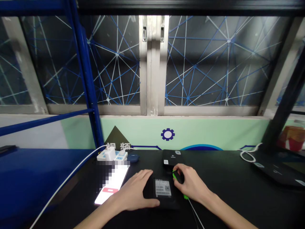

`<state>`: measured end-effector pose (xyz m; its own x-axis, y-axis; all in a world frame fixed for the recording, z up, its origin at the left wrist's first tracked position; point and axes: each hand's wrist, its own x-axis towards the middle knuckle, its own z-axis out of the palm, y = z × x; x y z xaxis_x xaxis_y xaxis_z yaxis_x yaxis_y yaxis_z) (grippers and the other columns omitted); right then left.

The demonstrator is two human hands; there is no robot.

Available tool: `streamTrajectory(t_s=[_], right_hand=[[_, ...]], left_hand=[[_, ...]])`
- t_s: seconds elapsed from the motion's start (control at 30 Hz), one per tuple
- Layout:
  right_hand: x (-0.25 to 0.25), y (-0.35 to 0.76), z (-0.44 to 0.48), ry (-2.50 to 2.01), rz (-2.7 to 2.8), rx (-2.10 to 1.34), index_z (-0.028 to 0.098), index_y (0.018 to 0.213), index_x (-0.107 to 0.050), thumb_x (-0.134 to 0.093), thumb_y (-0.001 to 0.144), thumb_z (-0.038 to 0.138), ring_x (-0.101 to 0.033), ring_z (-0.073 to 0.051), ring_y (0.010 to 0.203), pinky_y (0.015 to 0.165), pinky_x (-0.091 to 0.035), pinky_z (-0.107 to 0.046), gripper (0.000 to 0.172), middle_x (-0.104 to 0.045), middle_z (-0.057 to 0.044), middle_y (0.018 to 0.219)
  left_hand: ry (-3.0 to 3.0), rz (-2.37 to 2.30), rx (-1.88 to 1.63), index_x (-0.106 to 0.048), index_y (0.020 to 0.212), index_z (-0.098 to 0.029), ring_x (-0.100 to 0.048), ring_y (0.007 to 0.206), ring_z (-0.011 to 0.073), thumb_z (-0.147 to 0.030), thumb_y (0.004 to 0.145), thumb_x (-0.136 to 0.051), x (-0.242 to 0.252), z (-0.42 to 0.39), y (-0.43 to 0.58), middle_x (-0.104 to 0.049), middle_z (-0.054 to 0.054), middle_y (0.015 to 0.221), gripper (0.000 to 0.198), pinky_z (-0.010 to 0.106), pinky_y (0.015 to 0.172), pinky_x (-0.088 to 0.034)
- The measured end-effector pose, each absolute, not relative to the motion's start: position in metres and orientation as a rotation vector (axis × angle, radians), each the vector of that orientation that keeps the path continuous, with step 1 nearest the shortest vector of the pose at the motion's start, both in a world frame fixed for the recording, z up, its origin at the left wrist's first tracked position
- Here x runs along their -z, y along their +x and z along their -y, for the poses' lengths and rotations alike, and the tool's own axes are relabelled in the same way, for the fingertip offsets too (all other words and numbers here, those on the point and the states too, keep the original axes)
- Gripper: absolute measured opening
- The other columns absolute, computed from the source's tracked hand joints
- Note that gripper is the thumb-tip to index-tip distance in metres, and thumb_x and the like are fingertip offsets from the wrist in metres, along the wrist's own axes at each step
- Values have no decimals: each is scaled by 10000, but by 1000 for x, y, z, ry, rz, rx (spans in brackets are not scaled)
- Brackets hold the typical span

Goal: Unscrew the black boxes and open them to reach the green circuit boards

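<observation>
Just left of the labelled black box (163,188) lay a lit phone (111,186), and the left hand (134,192) rested flat and unclenched on the box's left edge. The box looked rigid, light and smooth-cased, best gripped by its side edges. At its right corner the right hand (190,186) curled around a green-and-black object (177,176).

The left hand (134,190) and right hand (190,186) are bare, as are both forearms as far as the lower edge shows them. The fingers (143,175) look slender, nails seemingly short, though dim light blurs them.
</observation>
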<state>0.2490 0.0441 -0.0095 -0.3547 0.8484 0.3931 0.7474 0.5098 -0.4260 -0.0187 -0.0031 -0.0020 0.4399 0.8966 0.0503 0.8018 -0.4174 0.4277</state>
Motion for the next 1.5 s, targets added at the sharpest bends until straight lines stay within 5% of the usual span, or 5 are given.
streamTrajectory(t_s=[0.47, 0.8, 1.17, 1.33, 1.5], right_hand=[[12, 250, -46, -1294, 2190, -198, 164, 913, -681, -586, 748, 200, -630, -200, 803, 741, -454, -295, 194, -631, -62, 900], [12, 254, -48, -1286, 2240, -187, 164, 958, -741, -617, 792, 235, -673, -225, 867, 804, -484, -301, 220, -695, -87, 951], [2, 253, -42, -1090, 2231, -281, 230, 1204, -671, -591, 899, 454, -619, -178, 694, 639, -477, -287, 388, -698, -51, 961], [4, 253, -42, -1025, 2155, -503, 196, 1211, -652, -628, 883, 481, -473, -127, 476, 525, -409, -257, 435, -578, 23, 611], [6, 253, -40, -905, 2068, -669, 196, 1195, -615, -674, 865, 450, -425, -104, 453, 505, -394, -229, 421, -464, 73, 533]], left_hand=[[2323, -1448, -389, -382, 1486, -198, -317, 1415, 359, -724, 692, -675, 4, -1, -18, -346, 114, 1553, 997, 466, 1128, -329], [2227, -1399, -506, -487, 1341, -212, -458, 1281, 354, -666, 606, -782, 6, -6, -17, -481, 127, 1401, 913, 450, 1037, -410], [2235, -1353, -743, -424, 1369, -263, -492, 1255, 341, -526, 579, -871, 2, -4, -14, -498, 92, 1378, 945, 449, 1014, -437], [2373, -1297, -867, -352, 1429, -298, -477, 1276, 339, -503, 655, -844, -2, -1, -13, -472, 83, 1410, 939, 472, 1030, -430], [2369, -1271, -972, -390, 1392, -307, -556, 1177, 258, -420, 905, -616, -5, 3, -11, -545, 49, 1333, 549, 402, 973, -480]])
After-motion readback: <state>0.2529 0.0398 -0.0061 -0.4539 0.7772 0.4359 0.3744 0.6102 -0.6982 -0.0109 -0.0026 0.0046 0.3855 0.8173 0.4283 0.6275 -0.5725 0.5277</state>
